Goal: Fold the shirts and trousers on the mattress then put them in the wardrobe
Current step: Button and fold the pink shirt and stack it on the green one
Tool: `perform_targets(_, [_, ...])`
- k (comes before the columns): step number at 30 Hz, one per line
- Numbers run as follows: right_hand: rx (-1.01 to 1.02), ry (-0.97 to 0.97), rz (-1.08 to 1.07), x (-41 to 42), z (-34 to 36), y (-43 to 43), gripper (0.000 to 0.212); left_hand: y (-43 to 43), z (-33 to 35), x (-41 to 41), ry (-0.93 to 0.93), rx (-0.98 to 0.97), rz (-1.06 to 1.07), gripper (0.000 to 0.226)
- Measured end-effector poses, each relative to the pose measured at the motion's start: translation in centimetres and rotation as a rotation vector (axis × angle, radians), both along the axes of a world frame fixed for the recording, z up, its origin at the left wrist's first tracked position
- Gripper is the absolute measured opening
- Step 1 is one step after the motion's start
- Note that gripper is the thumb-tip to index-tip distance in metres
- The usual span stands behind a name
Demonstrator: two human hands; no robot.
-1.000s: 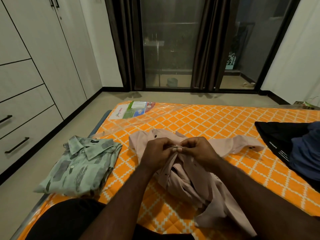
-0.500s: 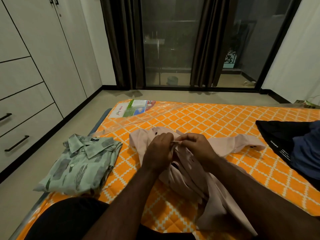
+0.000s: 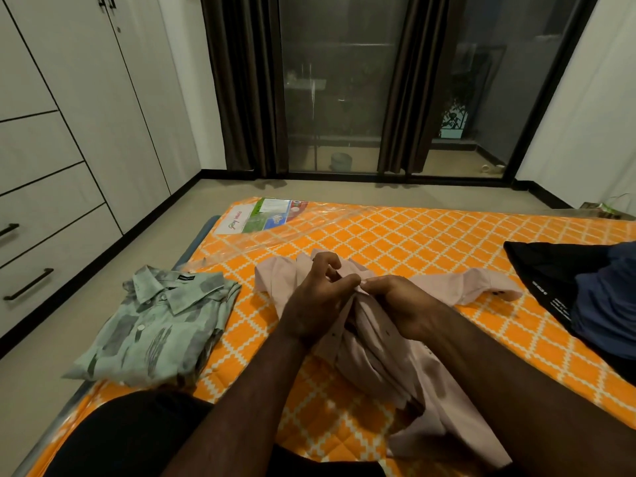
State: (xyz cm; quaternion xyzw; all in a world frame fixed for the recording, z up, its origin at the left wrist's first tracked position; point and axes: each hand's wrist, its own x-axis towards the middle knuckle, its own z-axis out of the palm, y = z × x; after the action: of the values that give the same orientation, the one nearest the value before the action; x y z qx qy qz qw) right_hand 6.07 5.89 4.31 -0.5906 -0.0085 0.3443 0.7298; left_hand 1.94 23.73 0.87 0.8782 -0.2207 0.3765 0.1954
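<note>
Two hands met over the pink shirt (image 3: 385, 356), the left hand (image 3: 320, 304) and the right hand (image 3: 399, 304) each pinching its front edge, fingertips touching. The shirt lay crumpled under the hands on the orange mattress (image 3: 413, 242), one sleeve stretched out to the right of the right hand. A folded green shirt (image 3: 155, 321) sat left of the left hand. A dark clothes pile (image 3: 568, 280) lay far right. The wardrobe (image 3: 69, 132) stood well left, doors closed.
</note>
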Motion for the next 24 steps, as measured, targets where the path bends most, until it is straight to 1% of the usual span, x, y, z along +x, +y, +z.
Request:
perform_targets(3, [0.002,0.056,-0.013,0.3,-0.3,-0.1,0.049,0.0,-0.1,0.3,-0.030,0.034,-0.007,0.012])
perform_targets(5, [0.011,0.068,-0.046,0.7,-0.8,0.1,0.044,0.1,-0.2,0.5,-0.029,0.072,0.039,0.008])
perform_targets(6, [0.034,0.064,-0.075,0.7,-1.0,0.2,0.041,0.1,-0.2,0.6,0.001,0.067,0.074,0.006])
perform_targets(7, [0.038,0.049,-0.119,0.8,-1.1,0.3,0.039,0.1,-0.4,0.5,0.066,0.017,0.101,0.006])
perform_targets(10, [-0.037,-0.067,-0.290,1.0,-1.4,0.6,0.023,-0.3,-0.5,0.1,0.411,-0.290,0.098,0.018])
perform_targets(11, [-0.072,-0.122,-0.335,1.0,-1.4,0.7,0.024,-0.5,-0.4,0.0,0.487,-0.347,0.089,0.021])
perform_targets(13, [-0.187,-0.272,-0.397,1.1,-1.8,1.0,0.030,-0.9,-0.1,-0.2,0.517,-0.361,0.054,0.025])
perform_targets(15, [-0.338,-0.426,-0.440,1.1,-2.3,1.4,0.038,-1.3,0.2,-0.4,0.473,-0.290,0.033,0.022])
perform_targets(16, [-0.378,-0.471,-0.452,1.1,-2.6,1.6,0.043,-1.4,0.3,-0.5,0.455,-0.239,0.053,0.022])
perform_targets(17, [-0.406,-0.498,-0.461,1.0,-2.6,1.7,0.046,-1.4,0.4,-0.6,0.432,-0.189,0.082,0.025])
perform_targets(19, [-0.432,-0.525,-0.491,1.0,-2.6,1.7,0.046,-1.8,0.6,-1.0,0.356,-0.104,0.094,0.033])
perform_targets(20, [-0.426,-0.503,-0.514,1.1,-2.5,1.6,0.044,-2.0,0.8,-1.1,0.347,-0.078,0.091,0.034])
perform_targets(21, [-0.404,-0.461,-0.544,1.3,-2.3,1.6,0.043,-2.2,1.0,-1.3,0.376,-0.058,0.102,0.030])
perform_targets(23, [-0.333,-0.336,-0.603,1.7,-2.1,1.2,0.046,-2.6,0.9,-1.3,0.518,0.028,0.197,0.022])
perform_targets(24, [-0.286,-0.273,-0.628,1.9,-1.9,1.0,0.042,-2.6,0.7,-1.2,0.567,0.047,0.236,0.024])
